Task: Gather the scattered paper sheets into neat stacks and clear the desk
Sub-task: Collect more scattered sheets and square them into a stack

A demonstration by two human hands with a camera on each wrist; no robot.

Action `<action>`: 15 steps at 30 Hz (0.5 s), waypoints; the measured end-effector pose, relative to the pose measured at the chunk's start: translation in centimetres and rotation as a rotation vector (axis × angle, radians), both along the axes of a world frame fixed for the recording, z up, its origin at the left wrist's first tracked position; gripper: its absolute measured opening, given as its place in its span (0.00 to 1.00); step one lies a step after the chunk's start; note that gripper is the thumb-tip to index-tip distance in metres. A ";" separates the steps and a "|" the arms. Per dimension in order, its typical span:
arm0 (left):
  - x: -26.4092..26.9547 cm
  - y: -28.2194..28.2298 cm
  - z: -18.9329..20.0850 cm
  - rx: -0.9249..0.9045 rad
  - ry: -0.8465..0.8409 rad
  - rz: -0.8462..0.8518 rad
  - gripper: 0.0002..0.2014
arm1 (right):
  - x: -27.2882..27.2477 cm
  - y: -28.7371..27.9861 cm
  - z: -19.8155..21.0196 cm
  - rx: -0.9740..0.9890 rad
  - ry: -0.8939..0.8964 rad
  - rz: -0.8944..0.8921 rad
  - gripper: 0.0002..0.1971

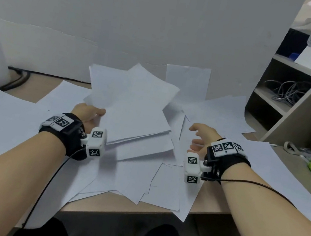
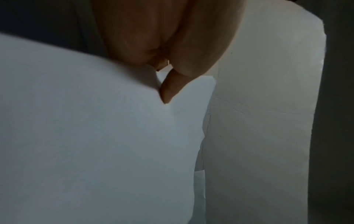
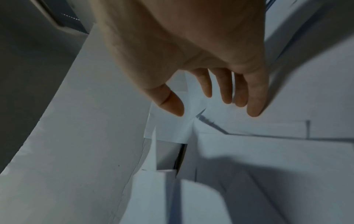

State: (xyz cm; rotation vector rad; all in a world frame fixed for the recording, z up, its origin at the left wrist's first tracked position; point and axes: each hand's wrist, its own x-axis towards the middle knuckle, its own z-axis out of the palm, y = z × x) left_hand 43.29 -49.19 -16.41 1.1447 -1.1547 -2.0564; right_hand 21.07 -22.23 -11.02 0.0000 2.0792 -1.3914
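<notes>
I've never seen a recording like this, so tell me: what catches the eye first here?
White paper sheets lie scattered across the whole desk, overlapping at all angles. In the middle, the left hand grips a lifted bundle of sheets, while the right hand hovers open beside it. Both wrists wear black bands with checkered marker cubes.

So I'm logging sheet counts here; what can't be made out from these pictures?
- Held bundle: sheet count unreadable in the head view; edges overlap.
- Left hand fingers: hidden behind the paper in the left wrist view.
- Desk: mostly covered by loose sheets.
- Right wrist view: blurred near right hand.
</notes>
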 end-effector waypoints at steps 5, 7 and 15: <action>-1.2 -0.9 -1.7 0.071 0.086 0.024 0.16 | 0.4 -3.0 -0.2 0.111 0.010 0.126 0.25; -1.0 -1.1 -2.3 0.142 0.131 0.001 0.18 | 0.5 -3.9 -0.3 0.194 0.040 0.212 0.23; -1.1 -0.6 -2.4 0.240 0.191 -0.031 0.15 | 1.4 -4.7 0.0 0.455 0.514 0.368 0.14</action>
